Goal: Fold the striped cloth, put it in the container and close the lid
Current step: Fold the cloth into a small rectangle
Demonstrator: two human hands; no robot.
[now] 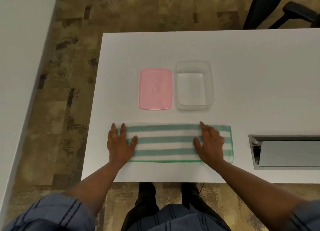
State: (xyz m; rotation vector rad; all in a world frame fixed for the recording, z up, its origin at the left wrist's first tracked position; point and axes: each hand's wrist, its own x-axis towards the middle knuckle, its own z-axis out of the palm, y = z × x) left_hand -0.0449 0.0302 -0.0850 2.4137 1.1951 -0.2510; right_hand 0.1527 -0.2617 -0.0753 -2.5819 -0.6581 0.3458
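Both hands, left and right, lie open, palms flat on the striped cloth.

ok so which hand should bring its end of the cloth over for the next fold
Probably the left hand: it lies on the very end of the striped cloth, so it can pinch that edge. The right hand rests inward of its end.

a single head-worn view looks steeply down from above the bench. it sits near, at arm's reach, facing forward over the near edge.
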